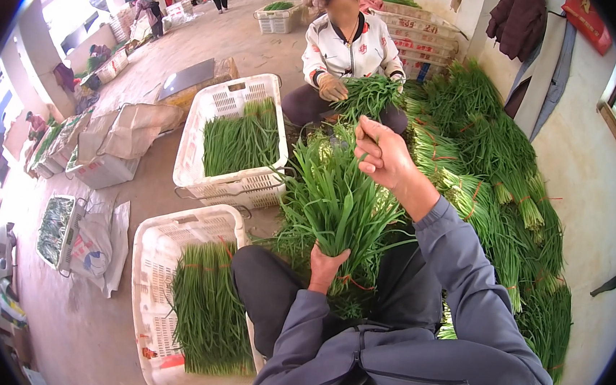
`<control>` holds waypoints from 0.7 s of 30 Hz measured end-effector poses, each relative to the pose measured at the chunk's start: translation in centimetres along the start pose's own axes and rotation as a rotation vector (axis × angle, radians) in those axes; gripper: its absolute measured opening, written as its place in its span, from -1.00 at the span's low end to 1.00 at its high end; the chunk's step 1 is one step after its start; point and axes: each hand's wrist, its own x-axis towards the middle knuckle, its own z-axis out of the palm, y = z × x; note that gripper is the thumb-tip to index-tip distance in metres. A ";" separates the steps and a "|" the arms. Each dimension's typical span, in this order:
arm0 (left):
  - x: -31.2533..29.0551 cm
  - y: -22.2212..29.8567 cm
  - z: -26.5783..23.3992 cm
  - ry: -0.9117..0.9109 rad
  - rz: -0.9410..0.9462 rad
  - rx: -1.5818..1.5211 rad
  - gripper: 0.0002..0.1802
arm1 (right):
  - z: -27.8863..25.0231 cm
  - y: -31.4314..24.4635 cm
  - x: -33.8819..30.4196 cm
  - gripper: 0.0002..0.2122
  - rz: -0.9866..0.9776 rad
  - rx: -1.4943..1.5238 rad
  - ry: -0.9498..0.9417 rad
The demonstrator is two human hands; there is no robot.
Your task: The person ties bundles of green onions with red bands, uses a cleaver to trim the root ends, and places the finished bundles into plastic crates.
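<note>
My left hand (326,268) is wrapped round the lower part of a bunch of green chives (340,202), whose long flat leaves fan up and outward above my lap. Raised beyond the bunch, my right hand (383,153) has its fingers curled in and its thumb pressed to the forefinger; whatever may be pinched there cannot be made out. Under my left hand, a red band (353,283) shows among more leaves between my knees. To the left stands a white plastic crate (147,281) with tied chives (212,308) inside.
A second white crate (187,150) holds more chives. Banded bundles (492,200) are heaped along the right wall. Across from me sits a co-worker (354,48), gloved hand at another bunch (370,96). Covered crates (112,155) stand farther left.
</note>
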 end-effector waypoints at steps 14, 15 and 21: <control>-0.1 0.7 0.1 -0.002 -0.021 -0.045 -0.43 | -0.1 2.8 2.3 -0.77 -0.144 -1.251 -0.046; -0.1 0.6 0.4 -0.005 -0.023 -0.054 -0.43 | -0.8 2.1 2.3 -0.79 -0.167 -0.895 0.002; 0.0 -0.1 -0.1 -0.011 -0.013 -0.061 -0.43 | 2.0 2.1 1.8 -0.78 -0.182 -0.993 -0.039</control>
